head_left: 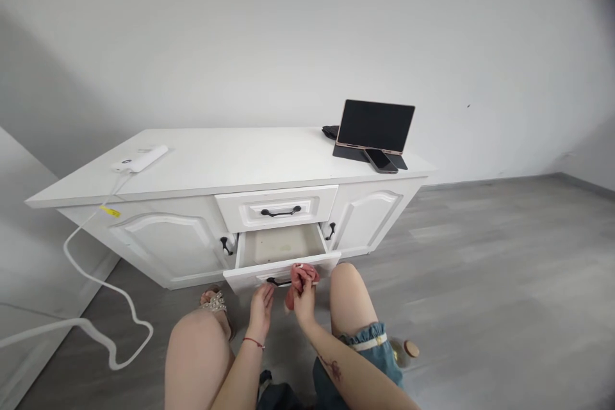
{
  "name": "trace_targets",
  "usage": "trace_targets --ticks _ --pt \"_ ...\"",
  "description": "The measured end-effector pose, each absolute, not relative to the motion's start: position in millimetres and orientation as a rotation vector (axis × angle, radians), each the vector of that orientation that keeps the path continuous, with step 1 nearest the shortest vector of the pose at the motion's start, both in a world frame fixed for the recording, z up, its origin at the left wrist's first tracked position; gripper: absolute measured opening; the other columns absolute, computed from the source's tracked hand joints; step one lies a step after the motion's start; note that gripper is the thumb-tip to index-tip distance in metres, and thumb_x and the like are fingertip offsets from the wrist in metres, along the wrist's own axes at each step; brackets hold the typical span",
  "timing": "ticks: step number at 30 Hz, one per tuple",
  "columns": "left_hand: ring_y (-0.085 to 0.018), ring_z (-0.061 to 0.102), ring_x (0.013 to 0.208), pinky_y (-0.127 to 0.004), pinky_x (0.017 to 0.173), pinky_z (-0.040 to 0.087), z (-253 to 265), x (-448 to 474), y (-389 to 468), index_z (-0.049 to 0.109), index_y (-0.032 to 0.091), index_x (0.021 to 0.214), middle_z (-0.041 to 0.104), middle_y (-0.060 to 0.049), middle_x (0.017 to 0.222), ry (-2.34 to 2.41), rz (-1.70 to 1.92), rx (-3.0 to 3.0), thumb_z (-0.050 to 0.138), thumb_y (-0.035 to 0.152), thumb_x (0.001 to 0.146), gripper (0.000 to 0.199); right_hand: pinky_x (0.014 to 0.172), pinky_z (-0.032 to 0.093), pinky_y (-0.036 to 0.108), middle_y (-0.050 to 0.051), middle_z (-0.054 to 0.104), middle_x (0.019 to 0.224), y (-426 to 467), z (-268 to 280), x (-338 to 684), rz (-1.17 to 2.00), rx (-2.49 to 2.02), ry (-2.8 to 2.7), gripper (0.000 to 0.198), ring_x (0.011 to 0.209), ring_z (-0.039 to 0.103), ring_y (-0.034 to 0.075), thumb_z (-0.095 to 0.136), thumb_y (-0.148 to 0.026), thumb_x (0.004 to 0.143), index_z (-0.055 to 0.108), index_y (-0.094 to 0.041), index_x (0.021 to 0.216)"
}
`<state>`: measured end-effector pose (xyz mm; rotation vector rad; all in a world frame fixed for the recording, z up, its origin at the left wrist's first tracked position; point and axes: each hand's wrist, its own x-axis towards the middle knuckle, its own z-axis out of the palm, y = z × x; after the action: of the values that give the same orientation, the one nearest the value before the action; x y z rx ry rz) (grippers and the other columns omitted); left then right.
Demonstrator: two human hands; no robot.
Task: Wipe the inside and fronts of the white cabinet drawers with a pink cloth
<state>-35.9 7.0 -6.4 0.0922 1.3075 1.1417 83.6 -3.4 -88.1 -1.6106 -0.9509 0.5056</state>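
Bunched in my right hand is a reddish-pink cloth, pressed against the top and front of the pulled-out lower drawer, right of its black handle. Below the left end of that handle, my left hand is held up close to the drawer front, fingers extended and holding nothing visible; whether it touches the drawer I cannot tell. A few faint marks show on the drawer's pale bottom. Above it, the upper drawer is closed.
On the white cabinet stand a propped tablet, a phone, a black item and a white power strip. Its cord trails to the floor. A jar with a cork-coloured lid is beside my right leg.
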Motion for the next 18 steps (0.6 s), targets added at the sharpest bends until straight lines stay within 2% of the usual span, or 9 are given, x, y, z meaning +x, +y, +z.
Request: trace_targets --ticks 2,5,9,11,14,18 --pt "-0.021 0.062 0.120 -0.039 0.111 0.037 -5.9 -43.7 6.0 0.061 0.019 0.085 0.072 -0.011 0.108 1.345 1.155 0.084 0.049 0.015 0.090 0.013 0.098 0.045 0.049 0.021 0.060 0.119 -2.6 -86.0 73.8 0.514 -1.719 -0.871 0.048 0.114 0.057 0.034 0.052 -0.026 0.070 0.057 -0.015 0.117" --pt "-0.021 0.058 0.125 -0.040 0.113 0.034 -4.3 -54.3 5.1 0.060 0.019 0.087 0.071 -0.012 0.113 1.379 1.181 0.039 0.048 0.017 0.091 0.013 0.093 0.047 0.048 0.024 0.059 0.120 -0.2 -77.3 56.9 0.501 -1.858 -0.765 0.048 0.110 0.061 0.036 0.052 -0.025 0.073 0.057 -0.013 0.118" --pt "-0.022 0.062 0.120 -0.038 0.107 0.041 -3.4 -62.9 5.0 0.060 0.019 0.082 0.072 -0.013 0.101 1.404 1.197 -0.010 0.051 0.017 0.089 0.011 0.089 0.050 0.043 0.026 0.057 0.125 2.7 -55.4 29.5 0.512 -1.920 -0.772 0.047 0.109 0.063 0.035 0.053 -0.020 0.074 0.058 -0.011 0.120" --pt "-0.023 0.067 0.108 -0.037 0.096 0.049 -4.6 -65.8 4.7 0.058 0.020 0.079 0.071 -0.010 0.088 1.424 1.209 -0.054 0.051 0.017 0.088 0.012 0.085 0.052 0.041 0.026 0.058 0.125 4.6 -44.0 14.9 0.589 -1.900 -0.813 0.050 0.107 0.064 0.034 0.053 -0.017 0.074 0.057 -0.010 0.123" --pt "-0.020 0.071 0.077 -0.031 0.076 0.055 -8.4 -70.5 3.8 0.054 0.021 0.074 0.066 -0.004 0.069 1.433 1.235 -0.110 0.047 0.015 0.087 0.016 0.086 0.052 0.041 0.025 0.059 0.127 8.3 -30.9 -2.3 0.754 -1.799 -0.947 0.055 0.107 0.065 0.032 0.055 -0.010 0.068 0.060 -0.008 0.122" --pt "-0.014 0.056 0.045 -0.026 0.058 0.052 -14.1 -77.6 3.1 0.049 0.022 0.066 0.053 0.003 0.051 1.402 1.268 -0.098 0.040 0.008 0.086 0.026 0.091 0.051 0.044 0.010 0.071 0.106 11.3 -15.8 -2.2 0.996 -1.535 -1.307 0.050 0.100 0.066 0.029 0.059 -0.006 0.058 0.072 -0.017 0.105"
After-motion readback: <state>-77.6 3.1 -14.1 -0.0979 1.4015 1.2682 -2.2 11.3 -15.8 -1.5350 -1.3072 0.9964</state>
